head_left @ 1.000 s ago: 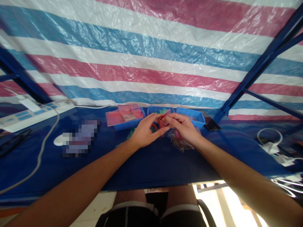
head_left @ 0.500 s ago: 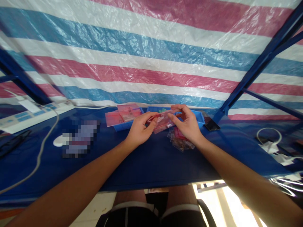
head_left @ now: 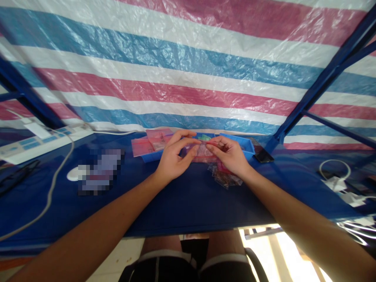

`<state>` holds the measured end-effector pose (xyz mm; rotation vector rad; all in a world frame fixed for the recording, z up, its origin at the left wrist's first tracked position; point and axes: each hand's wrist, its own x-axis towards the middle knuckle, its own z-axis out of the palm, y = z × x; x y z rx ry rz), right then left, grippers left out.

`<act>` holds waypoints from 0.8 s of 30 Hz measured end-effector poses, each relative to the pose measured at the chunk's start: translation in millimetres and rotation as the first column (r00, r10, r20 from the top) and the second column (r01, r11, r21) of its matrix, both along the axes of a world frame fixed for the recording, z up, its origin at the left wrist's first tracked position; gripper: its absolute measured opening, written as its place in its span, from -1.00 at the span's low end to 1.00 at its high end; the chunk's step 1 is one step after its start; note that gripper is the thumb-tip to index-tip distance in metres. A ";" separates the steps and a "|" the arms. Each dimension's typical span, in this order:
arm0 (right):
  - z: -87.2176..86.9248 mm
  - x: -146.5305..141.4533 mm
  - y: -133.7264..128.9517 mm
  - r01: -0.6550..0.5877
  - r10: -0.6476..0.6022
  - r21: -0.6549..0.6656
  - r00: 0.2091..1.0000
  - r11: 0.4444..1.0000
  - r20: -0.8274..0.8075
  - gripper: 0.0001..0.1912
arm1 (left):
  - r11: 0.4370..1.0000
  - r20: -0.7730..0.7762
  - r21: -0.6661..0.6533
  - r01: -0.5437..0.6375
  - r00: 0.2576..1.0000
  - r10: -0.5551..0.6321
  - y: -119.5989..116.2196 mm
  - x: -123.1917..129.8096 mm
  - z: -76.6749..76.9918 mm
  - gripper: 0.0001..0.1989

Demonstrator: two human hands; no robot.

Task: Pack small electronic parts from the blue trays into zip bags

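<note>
Between my hands is a small clear zip bag (head_left: 202, 153) with red-pink contents, pinched by its ends. My left hand (head_left: 174, 154) grips one end with its fingers curved over the top, and my right hand (head_left: 226, 156) holds the other end between finger and thumb. Behind them stand blue plastic trays (head_left: 239, 143), partly hidden by my hands. Just below my right hand lies a loose heap of small clear bags (head_left: 225, 178) with reddish contents. Further left, pink-tinted bags (head_left: 158, 139) rest by a tray's rim.
A black phone (head_left: 263, 156) lies right of the trays. On the blue table cover (head_left: 199, 207) are a white power strip (head_left: 35, 144) at left, a pixelated object (head_left: 100, 171), a white cable (head_left: 51, 199), and a charger (head_left: 335, 183) at right. A striped tarp backs the table.
The zip bag has dropped lower and now lies more level between my hands. My left fingers have spread over its end, and my hands are slightly closer together.
</note>
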<state>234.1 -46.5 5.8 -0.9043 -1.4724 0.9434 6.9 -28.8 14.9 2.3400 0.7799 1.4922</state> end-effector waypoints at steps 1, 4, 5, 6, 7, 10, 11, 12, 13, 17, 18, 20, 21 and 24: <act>0.4 -0.4 -0.6 -0.016 0.016 -0.012 1.000 1.000 -0.013 -0.58 | 0.999 -0.024 0.007 0.035 0.999 -0.035 -0.6 0.4 0.2 -0.79; -0.8 -1.6 -1.7 -0.102 0.098 -0.058 0.993 0.993 -0.061 -0.56 | 0.990 -0.099 -0.030 0.140 0.985 -0.143 -1.0 1.4 -2.7 -0.79; -1.9 -1.6 -1.5 -0.121 0.117 -0.066 0.991 0.990 -0.068 -0.56 | 0.985 -0.115 -0.049 0.165 0.979 -0.169 -0.7 1.5 -4.2 -0.79; -3.1 -1.5 -1.0 -0.132 0.127 -0.068 0.989 0.989 -0.070 -0.56 | 0.981 -0.124 -0.064 0.181 0.974 -0.188 -0.3 1.6 -5.6 -0.79; -4.4 -1.2 -0.2 -0.134 0.129 -0.065 0.989 0.989 -0.066 -0.56 | 0.979 -0.126 -0.071 0.189 0.972 -0.197 0.3 1.5 -6.7 -0.79; -6.9 -0.3 2.4 -0.119 0.117 -0.040 0.992 0.992 -0.046 -0.58 | 0.984 -0.110 -0.030 0.176 0.978 -0.178 2.5 1.0 -8.0 -0.80; -7.1 -0.2 3.0 -0.115 0.113 -0.037 0.993 0.993 -0.045 -0.58 | 0.987 -0.100 -0.005 0.162 0.982 -0.161 3.4 0.9 -7.9 -0.81; -7.1 -0.2 3.4 -0.113 0.111 -0.037 0.993 0.993 -0.049 -0.59 | 0.989 -0.090 0.019 0.146 0.986 -0.144 4.1 0.9 -7.7 -0.81; -7.0 -0.4 3.6 -0.113 0.111 -0.038 0.992 0.993 -0.056 -0.60 | 0.991 -0.080 0.040 0.128 0.989 -0.125 4.8 0.9 -7.4 -0.82; -6.7 -1.3 3.2 -0.133 0.129 -0.043 0.988 0.990 -0.086 -0.62 | 0.993 -0.060 0.073 0.091 0.994 -0.087 5.5 0.5 -5.7 -0.83; -7.0 -1.4 3.1 -0.135 0.131 -0.042 0.988 0.990 -0.083 -0.63 | 0.993 -0.065 0.067 0.094 0.994 -0.090 5.2 0.1 -5.3 -0.83; -7.9 -1.2 3.2 -0.132 0.130 -0.031 0.989 0.991 -0.066 -0.65 | 0.993 -0.088 0.044 0.112 0.990 -0.107 4.5 -1.0 -4.5 -0.83; -8.5 -0.9 3.5 -0.132 0.130 -0.023 0.990 0.991 -0.054 -0.65 | 0.992 -0.102 0.035 0.122 0.988 -0.118 4.1 -1.6 -4.2 -0.83; -9.7 0.5 4.2 -0.133 0.133 -0.012 0.991 0.991 -0.027 -0.66 | 0.988 -0.133 0.027 0.150 0.980 -0.146 3.4 -2.2 -3.6 -0.84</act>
